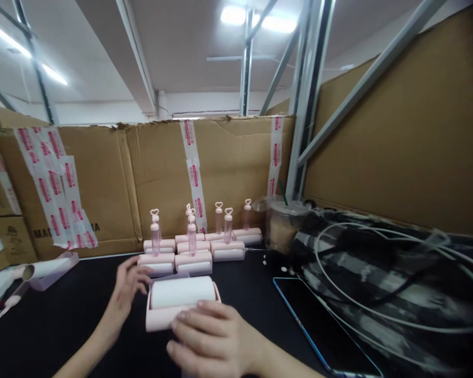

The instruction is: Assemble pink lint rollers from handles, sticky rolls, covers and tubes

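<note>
My right hand [216, 341] is wrapped round a pink lint roller [183, 294], whose white roll faces up at the front of the black table. The palm hides its near side and any handle. My left hand [131, 286] has its fingers spread, left of that roller and close to the nearest standing lint roller [156, 264]. I cannot tell whether the fingertips touch it. A clear plastic cover edge [173, 276] shows behind the held roller. Several pink lint rollers with upright heart-topped handles [192, 236] stand in rows beyond my hands.
A phone [327, 325] lies on the right. Behind it are a drink cup [283, 228], a white cable [319, 247] and a dark patterned bundle [350, 273]. On the left sit a loose white roll [47, 269] and a clear cover [69, 268]. A taped cardboard wall [228, 157] closes the back.
</note>
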`<state>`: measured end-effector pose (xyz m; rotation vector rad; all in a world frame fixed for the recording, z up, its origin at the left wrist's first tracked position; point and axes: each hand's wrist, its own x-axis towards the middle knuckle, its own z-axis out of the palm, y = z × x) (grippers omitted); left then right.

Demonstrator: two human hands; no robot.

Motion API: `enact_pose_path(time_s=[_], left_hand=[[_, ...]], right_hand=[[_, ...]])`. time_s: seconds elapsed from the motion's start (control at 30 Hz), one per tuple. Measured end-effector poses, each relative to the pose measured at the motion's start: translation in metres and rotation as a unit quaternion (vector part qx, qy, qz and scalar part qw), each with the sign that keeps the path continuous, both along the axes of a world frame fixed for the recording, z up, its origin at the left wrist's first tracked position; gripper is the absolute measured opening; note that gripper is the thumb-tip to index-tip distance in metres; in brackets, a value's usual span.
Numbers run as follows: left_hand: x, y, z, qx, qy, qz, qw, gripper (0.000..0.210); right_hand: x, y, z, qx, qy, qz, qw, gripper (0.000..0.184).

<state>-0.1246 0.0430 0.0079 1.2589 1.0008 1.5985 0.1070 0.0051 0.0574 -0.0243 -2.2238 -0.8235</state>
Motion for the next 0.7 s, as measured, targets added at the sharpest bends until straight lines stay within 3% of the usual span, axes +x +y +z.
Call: enact_pose_path(time_s=[0.07, 0.13, 0.23, 0.3, 0.37, 0.4, 0.43, 0.47, 0.5, 0.6, 0.7], left_hand=[[0.011, -0.018, 0.001, -0.15, -0.087, -0.186, 0.967, 0.081], [0.017, -0.028, -0.008, -0.259, -0.124, -0.255, 0.923, 0.086], [0.018, -0.028, -0.021, -0.292, -0.146, -0.261, 0.908, 0.08], [0.017, -0.023, -0.022, -0.289, -0.157, -0.251, 0.911, 0.072], [0.018, -0.021, -0.014, -0.292, -0.179, -0.22, 0.914, 0.068], [0.019, -0.021, -0.008, -0.294, -0.195, -0.194, 0.915, 0.067], [0.02, -0.023, -0.001, -0.295, -0.211, -0.171, 0.916, 0.066], [0.022, -0.025, 0.005, -0.294, -0.226, -0.152, 0.916, 0.064], [0.024, -0.027, 0.01, -0.284, -0.241, -0.138, 0.918, 0.062], [0.029, -0.034, 0.018, -0.23, -0.291, -0.128, 0.92, 0.057], [0.031, -0.039, 0.017, -0.219, -0.315, -0.168, 0.908, 0.064]], right_hand=[[-0.007, -0.004, -0.009, 0.027, -0.007, -0.012, 1.0, 0.015], [-0.016, -0.006, -0.022, 0.019, -0.003, -0.043, 0.999, 0.018], [-0.024, -0.007, -0.031, -0.045, -0.009, -0.078, 0.996, 0.022], [-0.018, -0.006, -0.02, -0.117, -0.077, -0.088, 0.986, 0.03], [-0.002, 0.001, 0.003, -0.215, -0.123, -0.126, 0.961, 0.036], [0.01, 0.008, 0.015, -0.263, -0.101, -0.184, 0.942, 0.037], [0.024, 0.018, 0.027, -0.305, -0.074, -0.288, 0.905, 0.032], [0.039, 0.031, 0.037, -0.338, -0.044, -0.424, 0.839, 0.024], [0.054, 0.047, 0.045, -0.345, -0.026, -0.484, 0.804, 0.021], [0.095, 0.097, 0.047, -0.361, -0.017, -0.571, 0.737, 0.02], [0.115, 0.135, 0.028, -0.391, -0.051, -0.597, 0.698, 0.029]])
